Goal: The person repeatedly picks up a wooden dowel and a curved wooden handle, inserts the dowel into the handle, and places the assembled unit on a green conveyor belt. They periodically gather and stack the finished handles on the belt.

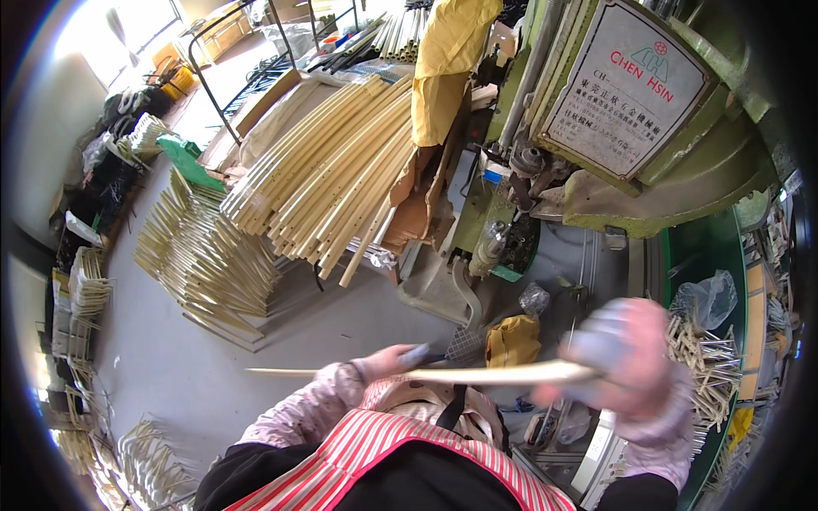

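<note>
A long cream-coloured tube [492, 375] lies crosswise in front of my body, slightly bent at its right end. My right hand [617, 358], blurred and partly covered with grey-blue finger wrapping or glove, is closed around that right end. My left hand [393, 361], with a covered fingertip, is beside the tube near its middle; a dark handle-like thing shows at its fingers, and its exact grip cannot be told. A green riveting or press machine [671, 211] stands ahead on the right. Left of it a large stack of cream tubes with holes [332, 172] rests on a support.
Bent cream frames [204, 262] stand on the grey floor at the left. At the right, a green bin [738, 319] holds many short pieces with metal rods. A foot pedal [463, 345] and a yellow cloth or bag [511, 340] lie below the machine. A metal rack [211, 83] stands behind.
</note>
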The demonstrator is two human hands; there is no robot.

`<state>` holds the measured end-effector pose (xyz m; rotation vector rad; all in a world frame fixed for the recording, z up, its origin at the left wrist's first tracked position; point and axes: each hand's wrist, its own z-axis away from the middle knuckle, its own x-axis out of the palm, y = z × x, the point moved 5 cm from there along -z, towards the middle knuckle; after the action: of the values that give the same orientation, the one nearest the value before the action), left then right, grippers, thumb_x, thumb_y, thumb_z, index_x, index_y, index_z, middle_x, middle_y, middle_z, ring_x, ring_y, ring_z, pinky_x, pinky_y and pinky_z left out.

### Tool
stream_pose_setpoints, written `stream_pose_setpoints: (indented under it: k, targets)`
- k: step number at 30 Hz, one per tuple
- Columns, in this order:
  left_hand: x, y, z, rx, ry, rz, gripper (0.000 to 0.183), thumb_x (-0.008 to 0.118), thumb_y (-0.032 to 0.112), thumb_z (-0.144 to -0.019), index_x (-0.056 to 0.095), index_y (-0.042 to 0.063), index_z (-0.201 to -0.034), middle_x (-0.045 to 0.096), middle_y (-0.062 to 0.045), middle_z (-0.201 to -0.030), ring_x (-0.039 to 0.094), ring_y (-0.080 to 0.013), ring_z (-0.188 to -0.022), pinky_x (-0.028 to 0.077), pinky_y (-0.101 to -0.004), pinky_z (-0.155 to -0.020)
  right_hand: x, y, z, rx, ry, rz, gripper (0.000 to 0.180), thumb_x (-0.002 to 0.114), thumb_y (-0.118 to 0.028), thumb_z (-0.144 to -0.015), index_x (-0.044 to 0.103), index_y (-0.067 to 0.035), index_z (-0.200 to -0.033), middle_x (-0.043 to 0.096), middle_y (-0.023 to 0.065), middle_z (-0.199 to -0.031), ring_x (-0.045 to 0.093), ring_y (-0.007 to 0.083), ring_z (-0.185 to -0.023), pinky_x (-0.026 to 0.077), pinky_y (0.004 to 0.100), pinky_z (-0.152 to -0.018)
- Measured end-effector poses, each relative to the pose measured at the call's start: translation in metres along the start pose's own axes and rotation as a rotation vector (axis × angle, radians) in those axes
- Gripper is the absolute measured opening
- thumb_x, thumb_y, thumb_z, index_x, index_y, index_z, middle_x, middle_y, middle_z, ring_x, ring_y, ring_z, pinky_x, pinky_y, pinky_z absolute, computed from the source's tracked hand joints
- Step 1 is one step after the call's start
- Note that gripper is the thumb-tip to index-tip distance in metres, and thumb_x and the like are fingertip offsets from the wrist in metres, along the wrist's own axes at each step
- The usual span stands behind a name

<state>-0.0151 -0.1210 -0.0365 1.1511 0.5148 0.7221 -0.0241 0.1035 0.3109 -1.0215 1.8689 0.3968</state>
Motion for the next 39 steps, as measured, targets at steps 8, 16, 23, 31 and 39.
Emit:
stream_pose_setpoints:
  k: [8, 16, 23, 31, 39]
  targets:
    - [-0.013, 0.185, -0.085, 0.100, 0.491, 0.511, 0.044, 0.057, 0.048, -0.087, 0.062, 0.007, -0.070, 0.052, 0.003, -0.057, 0.045, -0.0052, -0.047, 0.034, -0.0218, -0.044, 0.148, 0.091, 0.019, 0.572, 0.126, -0.798, 0.023, 0.071, -0.015, -0.077, 0.062, -0.002, -0.094, 0.064, 0.0073, -0.085, 0.060, 0.0147, -0.071, 0.048, 0.0276, -0.066]
    - [-0.033, 0.180, -0.139, 0.250, 0.676, 0.587, 0.034, 0.063, 0.041, -0.084, 0.063, 0.008, -0.073, 0.054, 0.005, -0.060, 0.044, -0.0033, -0.046, 0.033, -0.0200, -0.043, 0.159, 0.131, 0.035, 0.810, 0.471, -0.722, 0.018, 0.059, -0.016, -0.089, 0.065, -0.002, -0.099, 0.058, -0.0034, -0.074, 0.047, 0.0031, -0.062, 0.040, 0.0205, -0.057]
    - [-0.041, 0.182, -0.141, 0.292, 0.704, 0.516, 0.036, 0.063, 0.040, -0.084, 0.062, 0.008, -0.067, 0.049, 0.007, -0.057, 0.038, -0.0017, -0.048, 0.029, -0.0202, -0.043, 0.163, 0.142, 0.038, 0.817, 0.457, -0.479, 0.020, 0.062, -0.018, -0.087, 0.064, -0.001, -0.097, 0.067, 0.0090, -0.083, 0.059, 0.0165, -0.072, 0.045, 0.0300, -0.070]
    - [-0.035, 0.168, -0.142, 0.193, 0.660, 0.408, 0.028, 0.061, 0.028, -0.088, 0.062, 0.003, -0.076, 0.053, 0.006, -0.065, 0.042, -0.0027, -0.056, 0.036, -0.0226, -0.048, 0.188, 0.144, 0.047, 0.836, 0.466, -0.654, 0.021, 0.059, -0.020, -0.089, 0.066, -0.003, -0.101, 0.067, 0.0025, -0.087, 0.055, 0.0062, -0.077, 0.045, 0.0243, -0.071]
    - [-0.154, 0.058, -0.056, -0.302, 1.331, -0.913, 0.047, 0.068, 0.034, -0.069, 0.055, 0.006, -0.105, 0.053, -0.015, -0.106, 0.051, -0.0328, -0.100, 0.043, -0.0457, -0.082, 0.186, 0.107, 0.073, 1.058, 0.648, -0.752, 0.023, 0.048, -0.015, -0.094, 0.057, -0.002, -0.110, 0.051, -0.0004, -0.070, 0.046, 0.0060, -0.059, 0.041, 0.0204, -0.054]
